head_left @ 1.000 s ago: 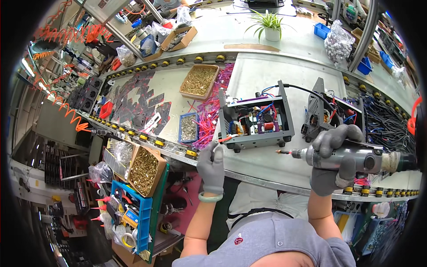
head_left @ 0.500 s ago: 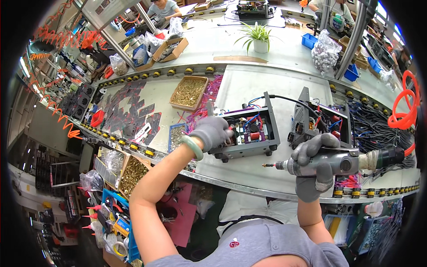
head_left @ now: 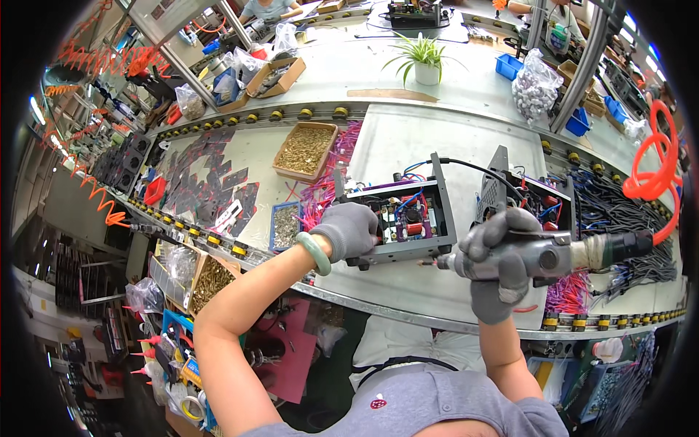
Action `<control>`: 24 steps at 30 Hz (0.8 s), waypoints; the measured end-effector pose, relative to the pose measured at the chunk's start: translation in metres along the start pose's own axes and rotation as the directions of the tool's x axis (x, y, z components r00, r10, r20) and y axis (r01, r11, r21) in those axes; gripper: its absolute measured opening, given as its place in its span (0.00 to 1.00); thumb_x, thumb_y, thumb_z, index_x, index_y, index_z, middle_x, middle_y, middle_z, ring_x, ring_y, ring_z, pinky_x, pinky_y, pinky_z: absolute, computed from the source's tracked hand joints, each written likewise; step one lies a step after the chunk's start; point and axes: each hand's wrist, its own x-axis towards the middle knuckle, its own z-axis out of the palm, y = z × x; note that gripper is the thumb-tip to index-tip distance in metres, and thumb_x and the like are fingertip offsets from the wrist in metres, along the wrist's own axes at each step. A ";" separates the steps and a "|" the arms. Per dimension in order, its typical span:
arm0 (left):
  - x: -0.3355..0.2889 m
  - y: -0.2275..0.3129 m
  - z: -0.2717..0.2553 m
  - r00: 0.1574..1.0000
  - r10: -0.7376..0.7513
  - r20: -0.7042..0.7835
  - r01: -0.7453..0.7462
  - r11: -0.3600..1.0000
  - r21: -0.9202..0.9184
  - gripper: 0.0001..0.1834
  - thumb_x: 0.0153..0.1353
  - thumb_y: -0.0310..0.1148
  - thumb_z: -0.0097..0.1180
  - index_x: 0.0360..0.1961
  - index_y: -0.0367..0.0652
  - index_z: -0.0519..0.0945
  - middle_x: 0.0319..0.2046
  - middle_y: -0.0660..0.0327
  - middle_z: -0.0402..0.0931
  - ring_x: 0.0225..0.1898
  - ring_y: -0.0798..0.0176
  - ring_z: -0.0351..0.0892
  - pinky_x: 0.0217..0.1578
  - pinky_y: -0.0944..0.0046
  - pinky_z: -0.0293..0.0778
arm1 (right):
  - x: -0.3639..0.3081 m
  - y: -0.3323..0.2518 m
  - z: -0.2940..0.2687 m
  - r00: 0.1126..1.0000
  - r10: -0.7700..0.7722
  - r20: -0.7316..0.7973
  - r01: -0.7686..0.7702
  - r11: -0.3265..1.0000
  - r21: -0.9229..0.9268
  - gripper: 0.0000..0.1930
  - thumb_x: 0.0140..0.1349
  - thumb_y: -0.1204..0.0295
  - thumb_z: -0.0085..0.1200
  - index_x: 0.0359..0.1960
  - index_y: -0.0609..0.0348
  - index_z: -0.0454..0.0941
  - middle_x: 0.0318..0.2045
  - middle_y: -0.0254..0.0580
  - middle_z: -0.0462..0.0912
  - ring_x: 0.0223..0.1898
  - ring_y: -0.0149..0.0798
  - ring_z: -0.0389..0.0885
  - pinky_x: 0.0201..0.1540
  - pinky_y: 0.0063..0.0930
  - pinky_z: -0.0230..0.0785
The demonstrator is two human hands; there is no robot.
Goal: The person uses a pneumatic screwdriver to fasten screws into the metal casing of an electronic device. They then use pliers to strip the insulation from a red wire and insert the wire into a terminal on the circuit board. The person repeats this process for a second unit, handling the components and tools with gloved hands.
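My left hand (head_left: 350,230), in a grey glove with a green bangle at the wrist, is closed at the left end of an open dark metal device housing (head_left: 408,251). Its fingertips reach in past the housing's edge, and what they pinch is hidden. Inside sit a circuit board with red-wound coils (head_left: 413,216) and blue wires. My right hand (head_left: 502,290), gloved too, is wrapped round a grey air screwdriver (head_left: 546,256). The tool lies level, its bit (head_left: 429,263) pointing left, just in front of the housing's lower right corner. A second open housing (head_left: 535,188) stands behind the tool.
A tray of brass-coloured small parts (head_left: 307,149) and a blue tray of screws (head_left: 286,226) are on the left. Dark flat plates (head_left: 211,171) lie beyond. Black cables (head_left: 619,218) heap at right; an orange air hose (head_left: 652,186) runs to the screwdriver. A potted plant (head_left: 427,71) stands behind.
The screwdriver in my right hand has moved left and slightly nearer the housing. My left hand has shifted slightly down, and its fingertips have gone deeper into the housing's left end.
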 end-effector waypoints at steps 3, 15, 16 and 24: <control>0.000 0.002 -0.001 0.999 -0.051 0.019 0.052 0.997 -0.055 0.10 0.56 0.42 0.58 0.33 0.52 0.87 0.29 0.62 0.84 0.35 0.58 0.85 0.42 0.58 0.78 | 0.014 0.029 0.004 0.998 0.031 0.061 -0.036 0.996 0.087 0.28 0.57 0.62 0.66 0.56 0.55 0.69 0.36 0.36 0.72 0.33 0.36 0.77 0.35 0.34 0.75; 0.002 0.006 0.010 0.994 -0.103 -0.034 0.102 0.994 -0.050 0.11 0.55 0.45 0.60 0.34 0.54 0.87 0.29 0.63 0.85 0.36 0.59 0.85 0.41 0.59 0.77 | 0.032 0.106 -0.007 0.957 0.235 0.170 -0.228 0.972 -0.063 0.22 0.57 0.71 0.66 0.50 0.55 0.69 0.35 0.36 0.73 0.33 0.30 0.75 0.36 0.27 0.74; 0.003 0.007 0.009 0.995 -0.100 -0.025 0.099 0.994 -0.040 0.11 0.55 0.45 0.61 0.34 0.54 0.87 0.29 0.63 0.85 0.37 0.58 0.85 0.41 0.59 0.78 | 0.034 0.112 -0.009 0.945 0.243 0.220 -0.234 0.970 -0.064 0.21 0.57 0.73 0.65 0.50 0.57 0.70 0.35 0.36 0.74 0.34 0.29 0.75 0.38 0.26 0.73; 0.007 -0.019 0.028 0.962 0.163 -0.221 -0.169 0.985 -0.011 0.15 0.57 0.47 0.58 0.35 0.50 0.86 0.35 0.55 0.85 0.40 0.51 0.85 0.42 0.53 0.79 | 0.048 0.112 0.027 0.881 0.143 0.450 0.071 0.902 -0.425 0.19 0.51 0.70 0.68 0.43 0.62 0.76 0.26 0.34 0.79 0.28 0.26 0.76 0.33 0.24 0.71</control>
